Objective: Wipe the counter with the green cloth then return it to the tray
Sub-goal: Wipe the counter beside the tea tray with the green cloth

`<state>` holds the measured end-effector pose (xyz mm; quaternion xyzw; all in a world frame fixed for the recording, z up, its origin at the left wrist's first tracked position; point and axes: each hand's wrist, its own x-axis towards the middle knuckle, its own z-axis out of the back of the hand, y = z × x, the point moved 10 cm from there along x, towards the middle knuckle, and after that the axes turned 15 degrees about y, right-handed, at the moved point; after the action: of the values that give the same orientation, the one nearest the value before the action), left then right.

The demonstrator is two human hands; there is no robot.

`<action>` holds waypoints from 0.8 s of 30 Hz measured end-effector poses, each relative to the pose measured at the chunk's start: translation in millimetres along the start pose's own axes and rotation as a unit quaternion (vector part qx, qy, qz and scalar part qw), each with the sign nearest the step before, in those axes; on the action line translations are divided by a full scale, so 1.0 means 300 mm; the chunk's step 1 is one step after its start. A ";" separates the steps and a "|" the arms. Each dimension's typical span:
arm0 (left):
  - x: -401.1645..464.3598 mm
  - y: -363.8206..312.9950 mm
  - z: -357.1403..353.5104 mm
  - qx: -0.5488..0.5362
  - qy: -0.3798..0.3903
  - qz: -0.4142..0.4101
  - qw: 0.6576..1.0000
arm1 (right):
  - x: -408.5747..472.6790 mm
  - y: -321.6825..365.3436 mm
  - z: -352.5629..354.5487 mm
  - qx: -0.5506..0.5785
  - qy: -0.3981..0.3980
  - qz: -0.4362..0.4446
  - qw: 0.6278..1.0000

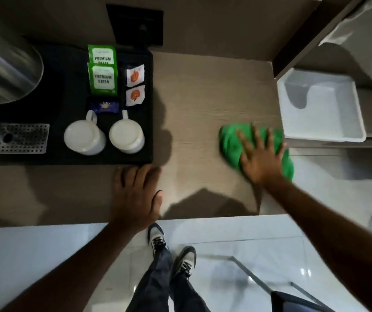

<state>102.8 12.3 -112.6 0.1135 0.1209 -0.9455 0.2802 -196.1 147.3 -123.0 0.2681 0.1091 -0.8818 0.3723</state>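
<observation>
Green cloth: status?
Right hand flat, fingers spread, pressing green cloth on counter. Left hand flat on counter. White tray beside cloth. Nothing blocking.

Wood-grain beige wall panel [214, 25] at the back, black socket plate [135, 24] set in it. Dark brown post [304, 34] at right. Floor [236, 239]: glossy white tile, reflecting light. Dim overall, hard shadows. Dark furniture corner [293, 302] at bottom right.

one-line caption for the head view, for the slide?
Right hand pressed flat on the green cloth at the counter's right end, beside the white tray; left hand rests on the counter.
</observation>
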 end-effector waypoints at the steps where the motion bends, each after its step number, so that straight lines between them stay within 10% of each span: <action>1: -0.007 -0.002 0.000 0.007 -0.001 -0.001 1.000 | 0.098 -0.002 0.061 0.053 -0.017 -0.041 0.998; 4: -0.017 -0.012 0.008 0.010 0.024 0.000 1.000 | 0.244 0.150 0.129 0.129 -0.039 -0.093 0.986; 11: 0.011 0.007 0.002 -0.004 0.081 0.032 0.996 | -0.117 0.235 -0.080 -0.060 0.007 0.120 0.991; 17: 0.019 0.006 0.000 -0.033 0.074 0.033 0.996 | 0.364 0.095 0.266 0.111 -0.033 -0.095 0.989; 21: 0.018 0.001 0.013 -0.040 0.069 0.031 0.996 | 0.079 0.484 0.046 -0.033 -0.026 0.101 0.994; 24: 0.019 0.000 0.012 -0.031 0.066 0.025 0.997 | -0.145 0.326 -0.102 -0.075 0.011 0.146 0.986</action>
<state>97.6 8.4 -110.8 0.1698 0.1660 -0.9244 0.2984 -88.9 117.0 -123.7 0.2626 0.1386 -0.8041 0.5150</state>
